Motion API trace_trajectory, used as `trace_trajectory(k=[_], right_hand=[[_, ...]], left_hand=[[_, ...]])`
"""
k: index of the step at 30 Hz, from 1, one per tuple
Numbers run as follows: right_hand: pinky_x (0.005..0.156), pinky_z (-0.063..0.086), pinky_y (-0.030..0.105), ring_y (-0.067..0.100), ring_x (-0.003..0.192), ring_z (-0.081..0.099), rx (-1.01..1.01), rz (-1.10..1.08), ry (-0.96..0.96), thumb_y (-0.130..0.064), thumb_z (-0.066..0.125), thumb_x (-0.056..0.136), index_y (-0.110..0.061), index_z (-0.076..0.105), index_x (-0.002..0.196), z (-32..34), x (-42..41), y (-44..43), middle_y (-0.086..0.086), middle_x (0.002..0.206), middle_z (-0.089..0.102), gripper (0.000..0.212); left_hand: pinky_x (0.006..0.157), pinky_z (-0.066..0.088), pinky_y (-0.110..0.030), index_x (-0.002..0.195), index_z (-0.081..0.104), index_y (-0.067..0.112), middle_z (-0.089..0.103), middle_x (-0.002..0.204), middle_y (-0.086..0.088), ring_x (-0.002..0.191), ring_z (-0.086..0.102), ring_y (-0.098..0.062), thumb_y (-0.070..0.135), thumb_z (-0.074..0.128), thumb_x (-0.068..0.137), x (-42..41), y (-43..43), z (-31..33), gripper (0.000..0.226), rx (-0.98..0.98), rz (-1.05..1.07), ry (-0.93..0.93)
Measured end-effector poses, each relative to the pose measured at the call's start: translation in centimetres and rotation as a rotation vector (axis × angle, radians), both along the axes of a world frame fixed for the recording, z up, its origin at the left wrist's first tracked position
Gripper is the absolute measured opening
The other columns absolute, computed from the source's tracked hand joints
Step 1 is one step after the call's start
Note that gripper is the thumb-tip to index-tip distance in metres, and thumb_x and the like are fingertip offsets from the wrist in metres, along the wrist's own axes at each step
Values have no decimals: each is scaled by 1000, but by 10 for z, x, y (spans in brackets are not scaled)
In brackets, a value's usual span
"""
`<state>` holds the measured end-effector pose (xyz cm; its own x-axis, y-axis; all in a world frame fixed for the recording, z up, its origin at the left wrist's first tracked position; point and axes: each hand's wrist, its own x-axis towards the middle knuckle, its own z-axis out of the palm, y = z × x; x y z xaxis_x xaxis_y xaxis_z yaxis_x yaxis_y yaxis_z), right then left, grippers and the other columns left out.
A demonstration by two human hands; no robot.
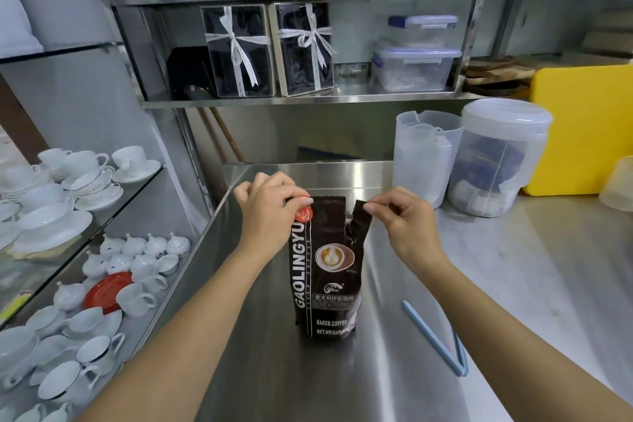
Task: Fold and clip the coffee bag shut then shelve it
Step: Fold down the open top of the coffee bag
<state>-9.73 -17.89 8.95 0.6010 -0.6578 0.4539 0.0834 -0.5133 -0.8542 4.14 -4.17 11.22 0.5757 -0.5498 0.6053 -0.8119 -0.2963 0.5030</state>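
Observation:
A dark brown coffee bag (pixel 327 271) with white lettering stands upright on the steel counter (pixel 394 370). Its top is torn, and a strip hangs loose at the right. My left hand (pixel 270 212) pinches the bag's top left corner by the red sticker. My right hand (pixel 404 219) pinches the upper end of the torn right strip. A light blue bag clip (pixel 436 339) lies open in a V on the counter, to the right of the bag and below my right hand.
Two clear plastic containers (pixel 472 161) and a yellow board (pixel 582 134) stand at the back right. A steel shelf (pixel 308 101) above holds ribboned gift boxes and lidded tubs. Glass shelves of white cups and teapots (pixel 85 250) fill the left side.

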Motion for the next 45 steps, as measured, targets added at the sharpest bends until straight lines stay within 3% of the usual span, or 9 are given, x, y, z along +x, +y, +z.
trace_trajectory(k=[11, 14, 19, 25, 28, 30, 33, 38, 45], right_hand=[[65, 40, 14, 15, 70, 53, -80, 15, 32, -6, 66, 78, -10, 65, 69, -3, 15, 0, -3, 67, 56, 9], [68, 41, 22, 17, 71, 54, -65, 30, 58, -7, 67, 76, -17, 64, 64, -6, 16, -2, -3, 68, 57, 16], [57, 37, 8, -2, 54, 44, 138, 114, 33, -9, 71, 72, -24, 64, 63, -6, 18, -6, -4, 63, 54, 19], [65, 44, 6, 7, 78, 55, 283, 80, 111, -5, 72, 71, -19, 67, 79, -27, 18, -15, -2, 84, 62, 17], [60, 45, 1, -2, 63, 62, 387, 116, 89, 4, 67, 73, 0, 67, 86, -34, 19, -14, -2, 75, 65, 14], [59, 47, 4, -7, 55, 61, 427, 101, 33, 7, 67, 72, 1, 66, 83, -38, 20, -12, -2, 69, 66, 12], [58, 48, 8, -5, 54, 61, 435, 117, -30, 12, 65, 71, -12, 66, 67, -41, 21, -8, -12, 52, 69, 24], [55, 50, 13, 4, 50, 61, 421, 133, -80, 24, 52, 68, -16, 68, 52, -48, 23, -7, -8, 47, 67, 46], [62, 45, 11, 4, 63, 59, 289, 158, 2, 19, 51, 71, -19, 71, 55, -50, 21, -9, -12, 58, 66, 46]], left_hand=[[74, 9, -24, 69, 72, 22, 48, 72, 18, 86, 37, -7, 26, 66, 79, 6, -1, -5, 12, 42, 23, -2], [76, 9, -24, 70, 71, 23, 49, 72, 18, 91, 39, -9, 28, 67, 78, 11, 0, -8, 10, 63, -6, 88], [95, 17, -34, 87, 63, 33, 50, 85, 18, 104, 23, -12, 32, 72, 73, 17, 7, -17, 16, 102, -49, 388], [105, 14, -39, 84, 64, 33, 61, 83, 22, 104, 43, -6, 27, 70, 76, 26, 8, -37, 11, 96, -49, 450], [105, 12, -37, 86, 63, 33, 66, 81, 19, 97, 50, 2, 29, 69, 77, 29, 7, -49, 11, 101, -71, 499], [108, 23, -43, 85, 62, 38, 73, 79, 11, 105, 56, -12, 34, 68, 75, 35, 8, -58, 13, 36, -118, 596], [90, 44, -32, 82, 62, 27, 71, 75, 0, 81, 64, -6, 11, 65, 79, 34, 10, -64, 17, -132, -220, 744], [68, 46, -13, 57, 65, 18, 65, 55, 11, 60, 59, 2, -21, 46, 78, 35, 9, -72, 48, -195, -255, 770], [102, 33, -49, 53, 69, 31, 67, 76, 13, 108, 50, -28, 9, 47, 68, 41, 9, -67, 35, 13, -230, 609]])
